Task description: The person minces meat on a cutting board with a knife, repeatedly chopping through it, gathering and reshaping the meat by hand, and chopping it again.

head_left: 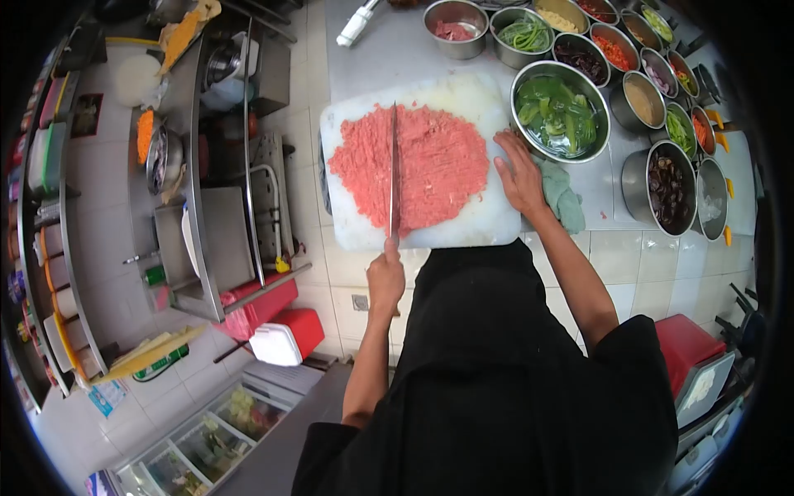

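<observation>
A broad layer of minced meat covers much of the white cutting board. My left hand is wrapped round the handle of a knife. Its long blade stands edge-down in the mince and points away from me. At the board's right edge, my right hand rests with its fingers stretched out, holding nothing. Just beyond those fingers stands a metal bowl of green vegetable pieces in liquid. A green cloth lies beside my right wrist.
Several metal bowls and pots crowd the right of the counter, among them a bowl of meat and a pot of dark pieces. A white-handled tool lies at the back left. Steel shelving stands on the left, a red-and-white cooler box below.
</observation>
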Demonstrator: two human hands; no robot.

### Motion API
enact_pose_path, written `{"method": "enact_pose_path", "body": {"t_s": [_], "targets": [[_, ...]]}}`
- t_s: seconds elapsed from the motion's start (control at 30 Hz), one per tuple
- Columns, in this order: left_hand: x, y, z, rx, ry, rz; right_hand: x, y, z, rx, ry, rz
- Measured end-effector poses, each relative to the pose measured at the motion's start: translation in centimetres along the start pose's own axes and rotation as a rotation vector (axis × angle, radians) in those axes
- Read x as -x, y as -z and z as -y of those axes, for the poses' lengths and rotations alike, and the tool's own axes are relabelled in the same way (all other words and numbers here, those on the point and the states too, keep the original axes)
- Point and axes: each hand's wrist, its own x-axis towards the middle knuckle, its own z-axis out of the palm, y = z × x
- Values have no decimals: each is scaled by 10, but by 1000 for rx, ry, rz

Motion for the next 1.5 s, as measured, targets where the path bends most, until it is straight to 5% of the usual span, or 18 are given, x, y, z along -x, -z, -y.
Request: {"method": "enact_pose_path", "body": {"t_s": [0.07,0.2,0.27,0.37,0.53,0.6,0.67,0.8,0.87,1.0,1.13,1.17,1.27,1.4,1.5], "targets": [[26,31,-47,166,143,23,-6,5,0,-4,21,-12],[32,14,-37,315,-218,-283,1,2,2,-29,21,1],[3,-1,5,-91,-46,-26,-1,-2,2,-16,11,4],[27,37,-52,85,214,49,2,0,-1,1,24,-10],[23,12,-19,234,-160,-193,2,2,2,6,14,-1],[-6,6,21,-61,18,36,-1,-1,3,-1,18,-4],[18,35,-31,55,213,68,2,1,0,-8,19,-8],[28,26,-18,398,16,-98,5,2,3,4,2,9],[-1,12,9,-77,-15,7,1,-1,1,17,6,2],[27,52,-46,73,96,11,16,-1,3,13,5,19],[21,23,-19,125,-118,-193,-2,2,2,-10,19,-3],[-4,15,14,-64,-66,-28,-2,2,3,-2,17,-8],[15,48,-48,95,291,83,-10,1,-5,36,25,-25],[20,31,-31,481,-138,-241,0,2,4,-29,13,6],[-14,15,13,101,-74,-85,2,-2,3,-1,7,0]]}}
